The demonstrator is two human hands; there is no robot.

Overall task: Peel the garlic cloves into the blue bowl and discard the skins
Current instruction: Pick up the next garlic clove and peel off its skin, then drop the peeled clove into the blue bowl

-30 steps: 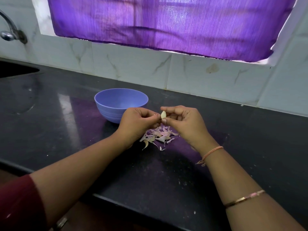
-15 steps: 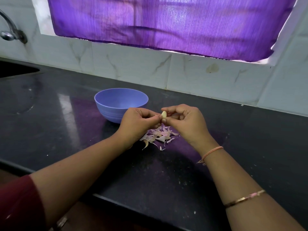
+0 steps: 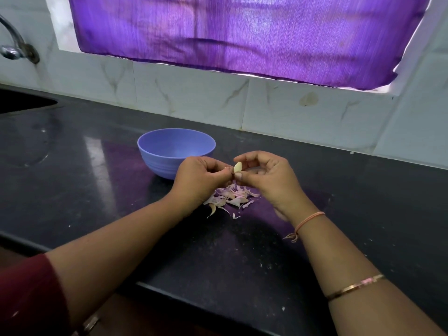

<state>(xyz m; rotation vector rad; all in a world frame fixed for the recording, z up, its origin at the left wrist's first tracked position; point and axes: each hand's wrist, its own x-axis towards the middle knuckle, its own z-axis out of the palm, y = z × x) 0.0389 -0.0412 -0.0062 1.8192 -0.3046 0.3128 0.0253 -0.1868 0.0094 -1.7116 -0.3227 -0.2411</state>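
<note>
A pale garlic clove (image 3: 237, 167) is pinched between the fingertips of both hands, held above the counter. My left hand (image 3: 200, 179) grips it from the left, my right hand (image 3: 269, 180) from the right with the thumb under it. A heap of pinkish-white garlic skins (image 3: 231, 197) lies on the black counter directly beneath the hands. The blue bowl (image 3: 169, 151) stands just behind my left hand; nothing shows in the visible part of its inside.
The black stone counter (image 3: 97, 178) runs left to a sink (image 3: 21, 103) with a tap (image 3: 12, 44) above it. White tiled wall and a purple curtain (image 3: 242, 32) stand behind. The counter's front edge is near my forearms.
Both hands stay at the same spot over the skins. My fingers have shifted slightly on the clove, which shows a little more.
</note>
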